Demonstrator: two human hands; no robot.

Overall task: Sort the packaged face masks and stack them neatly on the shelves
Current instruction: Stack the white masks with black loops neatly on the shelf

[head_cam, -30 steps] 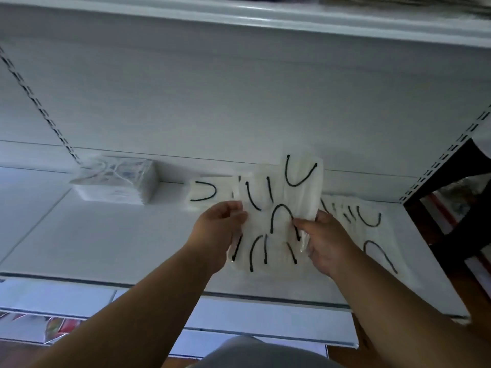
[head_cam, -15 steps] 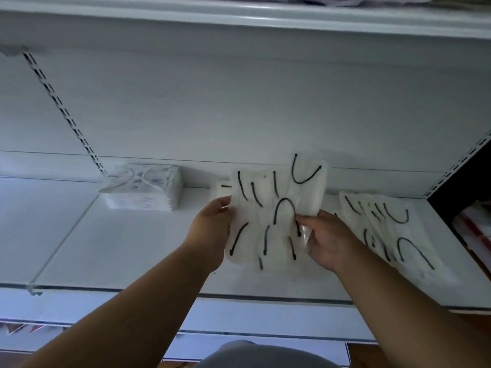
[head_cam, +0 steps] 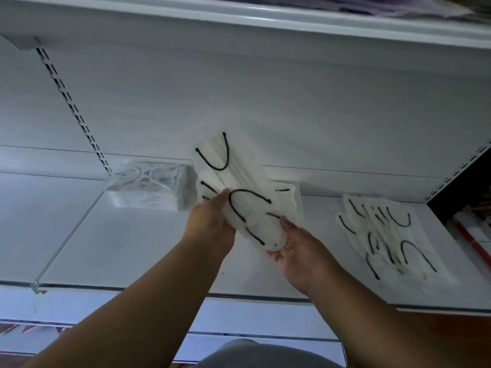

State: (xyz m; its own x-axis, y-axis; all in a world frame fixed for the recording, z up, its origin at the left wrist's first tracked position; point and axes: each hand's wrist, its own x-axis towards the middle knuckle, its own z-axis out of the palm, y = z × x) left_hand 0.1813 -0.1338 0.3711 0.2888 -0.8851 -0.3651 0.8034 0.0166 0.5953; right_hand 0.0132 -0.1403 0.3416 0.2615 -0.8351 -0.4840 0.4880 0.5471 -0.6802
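Note:
I hold a bundle of packaged white face masks with black ear loops (head_cam: 239,179) above the white shelf (head_cam: 132,251), tilted with its top leaning left. My left hand (head_cam: 210,227) grips the bundle's left side with the thumb across the front. From below, my right hand (head_cam: 297,251) cups the bundle's lower right end. A single packaged mask (head_cam: 289,197) lies behind the bundle at the back of the shelf. A loose spread of the same masks (head_cam: 385,240) lies on the shelf to the right.
A neat stack of masks with white loops and blue print (head_cam: 148,187) stands at the back left, by a clear divider (head_cam: 66,235). An upper shelf (head_cam: 265,19) overhangs. A dark gap with red items (head_cam: 467,216) opens at the far right.
The fanned-out masks have been gathered into a tighter bundle and tilted left. My right hand has slid from the bundle's side to beneath its lower end. The camera has panned left.

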